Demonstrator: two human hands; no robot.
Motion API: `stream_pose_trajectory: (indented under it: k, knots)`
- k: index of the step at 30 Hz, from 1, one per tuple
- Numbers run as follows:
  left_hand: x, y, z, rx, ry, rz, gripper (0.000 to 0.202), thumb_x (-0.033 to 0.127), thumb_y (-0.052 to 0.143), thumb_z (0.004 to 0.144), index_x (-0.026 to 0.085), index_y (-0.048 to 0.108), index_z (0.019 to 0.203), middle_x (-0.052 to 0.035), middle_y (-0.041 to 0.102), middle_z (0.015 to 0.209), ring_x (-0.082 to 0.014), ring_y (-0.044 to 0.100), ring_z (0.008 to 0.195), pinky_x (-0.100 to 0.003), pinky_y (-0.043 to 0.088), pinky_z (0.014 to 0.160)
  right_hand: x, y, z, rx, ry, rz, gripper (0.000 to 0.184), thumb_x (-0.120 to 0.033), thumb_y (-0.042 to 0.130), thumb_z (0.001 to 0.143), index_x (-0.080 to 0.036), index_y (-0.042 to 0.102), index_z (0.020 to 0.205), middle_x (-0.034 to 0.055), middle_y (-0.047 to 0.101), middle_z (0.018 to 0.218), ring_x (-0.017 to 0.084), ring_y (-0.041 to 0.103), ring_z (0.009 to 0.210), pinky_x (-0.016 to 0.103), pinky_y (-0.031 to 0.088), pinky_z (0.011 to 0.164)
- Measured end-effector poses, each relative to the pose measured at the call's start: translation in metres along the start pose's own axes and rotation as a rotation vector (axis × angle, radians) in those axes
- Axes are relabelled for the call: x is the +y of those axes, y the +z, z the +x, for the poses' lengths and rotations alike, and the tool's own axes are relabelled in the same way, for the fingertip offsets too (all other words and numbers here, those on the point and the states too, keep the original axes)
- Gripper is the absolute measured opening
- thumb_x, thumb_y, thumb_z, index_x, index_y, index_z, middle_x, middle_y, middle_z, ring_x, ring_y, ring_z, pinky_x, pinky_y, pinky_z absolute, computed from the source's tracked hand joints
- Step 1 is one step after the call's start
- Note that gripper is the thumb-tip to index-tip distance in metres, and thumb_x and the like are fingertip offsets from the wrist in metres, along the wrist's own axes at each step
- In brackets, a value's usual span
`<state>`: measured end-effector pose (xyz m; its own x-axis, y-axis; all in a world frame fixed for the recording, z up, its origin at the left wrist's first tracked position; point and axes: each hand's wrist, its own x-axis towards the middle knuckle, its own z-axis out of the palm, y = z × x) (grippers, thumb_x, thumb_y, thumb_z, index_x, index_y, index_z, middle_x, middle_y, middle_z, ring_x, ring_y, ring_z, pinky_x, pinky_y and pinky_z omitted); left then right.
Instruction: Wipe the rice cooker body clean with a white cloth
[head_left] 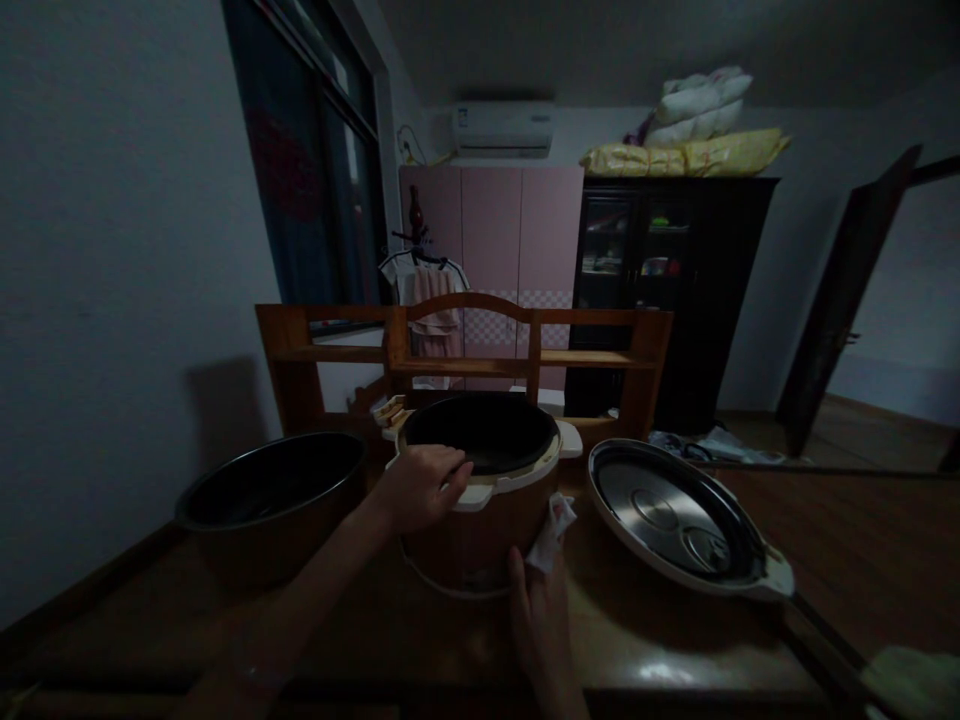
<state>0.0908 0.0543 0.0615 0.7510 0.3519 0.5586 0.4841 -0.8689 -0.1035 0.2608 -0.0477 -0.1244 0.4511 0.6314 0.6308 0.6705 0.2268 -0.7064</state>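
Note:
A large rice cooker body (480, 540), brown with a white rim, stands upright on the wooden table with its dark inside showing. My left hand (426, 488) is closed over the cooker's near rim, beside the white front handle (472, 497); its fingertips are partly hidden. Low on the cooker's right side, my right hand (541, 605) holds a crumpled white cloth (553, 532) against or close to the wall. To the left sits the dark inner pot (277, 480). The round lid (675, 515) lies on the right, its metal underside facing up.
A low wooden shelf rack (465, 366) rises along the table's (637, 650) back edge. The wall (112, 300) closes in on the left. Beyond stand a pink wardrobe (491, 230), a dark cabinet (675, 300) and clothes on a rack (435, 290).

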Motion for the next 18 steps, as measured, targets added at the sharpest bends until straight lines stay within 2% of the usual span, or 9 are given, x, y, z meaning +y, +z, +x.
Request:
stream_pose_trajectory:
  k: [4, 11, 14, 18]
  knots:
    - [-0.016, -0.01, -0.022, 0.012, -0.03, -0.056, 0.041, 0.03, 0.027, 0.101, 0.02, 0.05, 0.069, -0.0016, 0.056, 0.068, -0.0153, 0.054, 0.069, -0.03, 0.037, 0.069, 0.001, -0.002, -0.004, -0.02, 0.019, 0.074, 0.074, -0.052, 0.039, 0.103, -0.013, 0.008, 0.158, 0.0108, 0.01, 0.161, 0.025, 0.0, 0.148, 0.051, 0.01, 0.122]
    - [-0.002, -0.004, -0.027, 0.152, -0.241, -0.123, 0.043, 0.033, 0.026, 0.102, 0.019, 0.06, 0.08, -0.0052, 0.066, 0.082, -0.0187, 0.06, 0.084, -0.033, 0.041, 0.081, -0.003, -0.005, -0.002, -0.037, 0.048, 0.173, 0.074, -0.054, 0.035, 0.102, -0.013, 0.009, 0.158, 0.0109, 0.012, 0.161, 0.027, 0.004, 0.148, 0.052, 0.013, 0.121]
    - [0.0, -0.001, -0.027, 0.2, -0.275, -0.15, 0.043, 0.033, 0.028, 0.102, 0.019, 0.061, 0.079, -0.0055, 0.066, 0.081, -0.0187, 0.059, 0.083, -0.033, 0.041, 0.081, -0.009, -0.005, -0.005, -0.041, 0.014, 0.131, 0.076, -0.055, 0.036, 0.102, -0.013, 0.005, 0.158, 0.012, 0.01, 0.161, 0.028, 0.006, 0.148, 0.053, 0.016, 0.12]
    - [-0.001, 0.0, -0.027, 0.213, -0.279, -0.159, 0.042, 0.032, 0.03, 0.102, 0.018, 0.061, 0.077, -0.0059, 0.066, 0.081, -0.0189, 0.059, 0.083, -0.033, 0.041, 0.08, -0.029, -0.002, -0.01, -0.049, -0.088, 0.063, 0.08, -0.055, 0.038, 0.101, -0.012, -0.001, 0.157, 0.012, 0.002, 0.161, 0.03, -0.001, 0.148, 0.056, 0.013, 0.119]
